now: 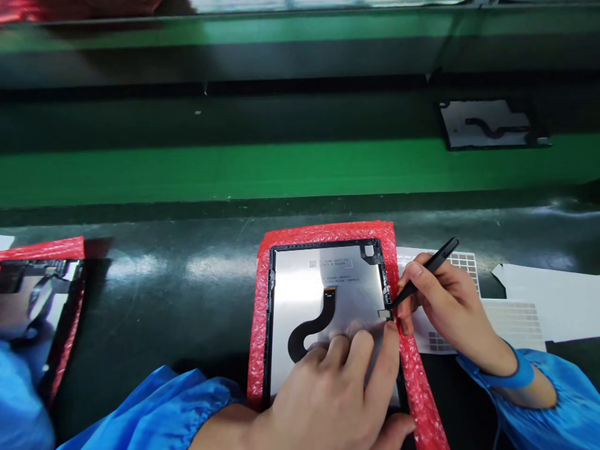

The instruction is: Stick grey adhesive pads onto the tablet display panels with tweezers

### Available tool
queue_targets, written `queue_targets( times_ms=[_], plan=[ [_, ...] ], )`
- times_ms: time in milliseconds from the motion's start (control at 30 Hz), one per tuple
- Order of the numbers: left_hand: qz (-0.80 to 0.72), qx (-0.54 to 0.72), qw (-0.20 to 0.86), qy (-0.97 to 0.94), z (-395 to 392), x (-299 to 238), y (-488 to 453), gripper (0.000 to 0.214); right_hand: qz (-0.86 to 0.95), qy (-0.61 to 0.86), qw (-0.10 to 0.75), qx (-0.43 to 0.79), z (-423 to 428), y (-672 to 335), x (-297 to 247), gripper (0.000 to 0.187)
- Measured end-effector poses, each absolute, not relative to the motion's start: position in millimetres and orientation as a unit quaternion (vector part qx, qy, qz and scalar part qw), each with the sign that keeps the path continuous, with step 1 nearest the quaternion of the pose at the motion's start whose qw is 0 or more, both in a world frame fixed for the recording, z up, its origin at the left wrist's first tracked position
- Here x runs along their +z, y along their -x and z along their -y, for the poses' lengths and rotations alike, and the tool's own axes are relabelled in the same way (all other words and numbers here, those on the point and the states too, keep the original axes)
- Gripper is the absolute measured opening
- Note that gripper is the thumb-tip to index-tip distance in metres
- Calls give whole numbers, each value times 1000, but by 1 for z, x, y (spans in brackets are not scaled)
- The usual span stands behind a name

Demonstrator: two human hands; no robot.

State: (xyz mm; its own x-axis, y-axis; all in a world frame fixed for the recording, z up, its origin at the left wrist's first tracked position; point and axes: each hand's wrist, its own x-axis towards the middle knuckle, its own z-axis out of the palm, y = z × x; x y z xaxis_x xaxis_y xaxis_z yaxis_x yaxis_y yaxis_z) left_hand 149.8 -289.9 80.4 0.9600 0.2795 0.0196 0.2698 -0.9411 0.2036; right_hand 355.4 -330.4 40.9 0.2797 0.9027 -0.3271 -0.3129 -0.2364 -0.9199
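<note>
A tablet screen panel [293,275] with a silver back and black frame lies on red bubble wrap [323,234]. A black flex cable [323,320] curves across its back. My left hand [328,394] rests over the lower part of the panel with its fingers apart, the index fingertip at the right edge. Pinched in my right hand [447,300] are black tweezers [434,264], their tips meeting a small pale piece of tape [384,314] on the right frame. Whether the tips grip that piece is too small to tell. My left hand hides the panel's lower part.
Sheets of white sticker paper [510,319] lie right of the panel. Another panel [487,125] sits on the green strip [210,172] at the back right. At the left, a partly opened device [37,294] rests on red wrap beside another blue sleeve [19,400].
</note>
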Motion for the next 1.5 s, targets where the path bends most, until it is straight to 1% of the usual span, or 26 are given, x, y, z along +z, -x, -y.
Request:
queue_targets(
  times_ms=[167,267,467,667,767,900,933,1000,1100,1167,1300,1500],
  plan=[
    [-140,14,104,-985,291,81,-151,78,262,585,550,536,330,-356,42,43],
    [-142,11,103,-985,290,80,-151,81,261,588,550,532,330,-356,42,44],
    [-142,21,99,-985,287,83,-152,81,261,563,569,540,330,-356,42,40],
    [-140,22,101,-985,285,85,-152,85,264,569,564,537,329,-356,40,38],
    [-149,7,99,-984,287,84,-150,84,264,579,588,499,331,-369,46,34],
    [-149,14,98,-984,289,84,-148,84,289,622,634,358,351,-400,63,26],
    [-148,18,97,-984,289,84,-148,84,305,638,628,325,361,-406,65,23],
    [-151,29,97,-983,289,83,-148,86,341,671,589,294,382,-413,64,16],
    [-159,53,104,-980,287,81,-147,85,371,703,514,323,413,-414,48,11],
    [-155,74,108,-979,285,79,-147,83,371,710,486,349,429,-412,34,9],
    [-148,77,105,-980,281,80,-149,79,365,712,482,357,445,-408,15,7],
    [-142,81,104,-981,279,82,-150,73,395,719,479,311,446,-402,14,3]
  ],
)
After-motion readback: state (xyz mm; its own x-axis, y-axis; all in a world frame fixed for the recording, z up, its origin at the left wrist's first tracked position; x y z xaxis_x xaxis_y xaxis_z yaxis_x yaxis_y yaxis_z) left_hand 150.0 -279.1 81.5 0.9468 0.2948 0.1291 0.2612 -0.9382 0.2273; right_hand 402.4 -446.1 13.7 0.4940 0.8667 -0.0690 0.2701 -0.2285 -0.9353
